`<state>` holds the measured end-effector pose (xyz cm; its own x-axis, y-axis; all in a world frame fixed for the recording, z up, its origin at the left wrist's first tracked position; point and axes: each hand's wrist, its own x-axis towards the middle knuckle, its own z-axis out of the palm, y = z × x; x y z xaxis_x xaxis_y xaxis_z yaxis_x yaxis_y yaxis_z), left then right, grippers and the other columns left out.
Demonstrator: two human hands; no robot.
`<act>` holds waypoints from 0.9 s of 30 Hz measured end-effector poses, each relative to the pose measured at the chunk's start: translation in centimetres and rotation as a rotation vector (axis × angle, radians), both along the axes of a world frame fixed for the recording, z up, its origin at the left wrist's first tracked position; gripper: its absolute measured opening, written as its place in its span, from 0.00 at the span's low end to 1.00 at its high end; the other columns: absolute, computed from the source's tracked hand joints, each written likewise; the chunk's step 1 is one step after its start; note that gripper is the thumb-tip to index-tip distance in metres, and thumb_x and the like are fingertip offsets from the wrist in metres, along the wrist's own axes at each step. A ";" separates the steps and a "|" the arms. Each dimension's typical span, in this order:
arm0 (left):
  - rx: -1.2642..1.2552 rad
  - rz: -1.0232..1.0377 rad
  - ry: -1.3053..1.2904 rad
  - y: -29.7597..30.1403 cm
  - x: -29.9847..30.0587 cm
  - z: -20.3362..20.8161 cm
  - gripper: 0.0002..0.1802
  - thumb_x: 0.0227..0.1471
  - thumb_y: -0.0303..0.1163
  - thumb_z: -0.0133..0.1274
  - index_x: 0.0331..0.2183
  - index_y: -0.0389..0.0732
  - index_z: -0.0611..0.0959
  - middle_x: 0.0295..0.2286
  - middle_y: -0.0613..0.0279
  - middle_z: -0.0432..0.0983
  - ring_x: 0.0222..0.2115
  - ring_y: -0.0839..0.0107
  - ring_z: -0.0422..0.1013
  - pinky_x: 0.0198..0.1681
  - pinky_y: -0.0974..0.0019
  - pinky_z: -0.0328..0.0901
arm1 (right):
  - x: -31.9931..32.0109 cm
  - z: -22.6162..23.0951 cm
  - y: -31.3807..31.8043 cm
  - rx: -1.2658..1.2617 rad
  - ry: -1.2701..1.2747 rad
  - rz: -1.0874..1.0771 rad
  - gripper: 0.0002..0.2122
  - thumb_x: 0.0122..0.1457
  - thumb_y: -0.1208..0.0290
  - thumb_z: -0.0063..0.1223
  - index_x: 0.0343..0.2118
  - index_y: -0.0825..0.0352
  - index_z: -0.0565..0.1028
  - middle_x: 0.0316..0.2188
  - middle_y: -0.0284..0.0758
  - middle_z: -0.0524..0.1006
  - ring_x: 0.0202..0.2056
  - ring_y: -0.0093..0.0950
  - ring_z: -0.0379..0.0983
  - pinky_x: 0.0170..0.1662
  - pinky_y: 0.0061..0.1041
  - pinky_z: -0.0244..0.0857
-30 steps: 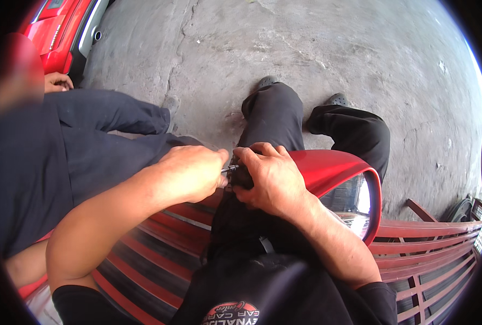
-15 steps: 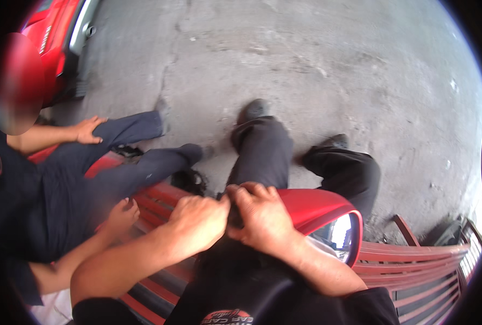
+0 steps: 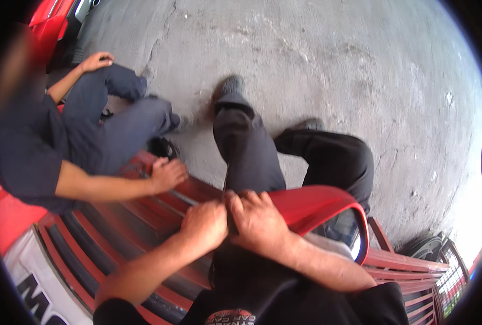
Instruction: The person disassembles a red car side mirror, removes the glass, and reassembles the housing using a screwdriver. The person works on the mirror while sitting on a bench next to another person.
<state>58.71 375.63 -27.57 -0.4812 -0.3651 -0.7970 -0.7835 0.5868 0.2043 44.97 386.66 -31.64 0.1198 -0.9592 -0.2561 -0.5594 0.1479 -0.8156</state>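
Observation:
A red car side mirror (image 3: 319, 203) lies across my lap, its housing upward and the glass facing me at the right. My right hand (image 3: 260, 219) is wrapped round the dark inner end of the mirror, fingers curled over the top. Pressed up against that same end is my left hand (image 3: 204, 223), closed with the knuckles upward. The tips of its fingers are hidden, and so is most of the dark end between both hands.
Left of me a person (image 3: 27, 146) in dark clothes sits on the red slatted bench (image 3: 111, 233), one hand resting on the slats close to my left hand. Grey concrete floor (image 3: 306, 65) lies ahead. Part of a red vehicle (image 3: 46, 27) shows at the far left.
The person beside me has leaned away and put a hand down on the bench. My view has shifted; both my hands stay together at the mirror's inner end.

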 end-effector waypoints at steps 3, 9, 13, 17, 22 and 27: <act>-0.094 0.042 0.176 3.8 2.5 -1.6 0.14 0.50 0.30 0.58 0.39 0.34 0.81 0.29 0.40 0.81 0.35 0.37 0.78 0.38 0.40 0.73 | 0.4 0.8 3.3 -0.094 0.056 -0.030 0.45 0.41 0.61 0.75 0.62 0.75 0.65 0.42 0.40 0.81 0.51 0.37 0.73 0.53 0.38 0.64; -0.063 0.010 0.353 4.4 1.3 -1.8 0.24 0.59 0.43 0.57 0.47 0.32 0.78 0.30 0.39 0.82 0.37 0.39 0.80 0.40 0.41 0.73 | 0.4 2.8 5.7 -0.128 0.116 -0.169 0.47 0.39 0.68 0.76 0.65 0.69 0.62 0.48 0.45 0.80 0.60 0.44 0.69 0.61 0.43 0.62; 0.063 0.128 0.416 4.7 -0.6 -3.7 0.21 0.60 0.43 0.56 0.45 0.34 0.80 0.34 0.36 0.82 0.41 0.40 0.79 0.43 0.43 0.72 | 0.1 2.5 7.0 -0.185 0.258 -0.299 0.48 0.38 0.67 0.76 0.66 0.68 0.62 0.53 0.47 0.76 0.60 0.45 0.70 0.62 0.45 0.64; 0.092 0.366 0.465 5.5 -1.8 -5.6 0.17 0.60 0.40 0.54 0.37 0.33 0.84 0.34 0.35 0.82 0.42 0.40 0.79 0.44 0.45 0.72 | -0.8 1.7 6.8 -0.025 0.265 -0.267 0.50 0.37 0.64 0.77 0.66 0.70 0.62 0.55 0.47 0.75 0.59 0.45 0.71 0.63 0.44 0.64; -0.067 0.306 0.424 6.6 -3.3 -5.6 0.14 0.59 0.39 0.56 0.34 0.36 0.81 0.29 0.36 0.81 0.36 0.38 0.78 0.40 0.41 0.71 | -3.5 0.9 6.8 0.038 0.191 -0.265 0.51 0.37 0.60 0.79 0.66 0.72 0.63 0.54 0.45 0.76 0.55 0.46 0.73 0.62 0.43 0.65; -0.012 0.030 0.528 4.0 -3.6 -4.9 0.15 0.61 0.39 0.57 0.31 0.37 0.78 0.22 0.40 0.79 0.29 0.38 0.78 0.33 0.39 0.71 | -5.3 0.8 7.2 0.019 0.071 -0.230 0.53 0.39 0.58 0.79 0.68 0.71 0.60 0.57 0.49 0.74 0.59 0.46 0.71 0.64 0.42 0.62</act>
<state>55.14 379.61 -32.46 -0.8051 -0.3922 -0.4450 -0.5923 0.5705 0.5689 39.70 393.86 -30.82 -0.1207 -0.9540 -0.2743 -0.5652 0.2932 -0.7711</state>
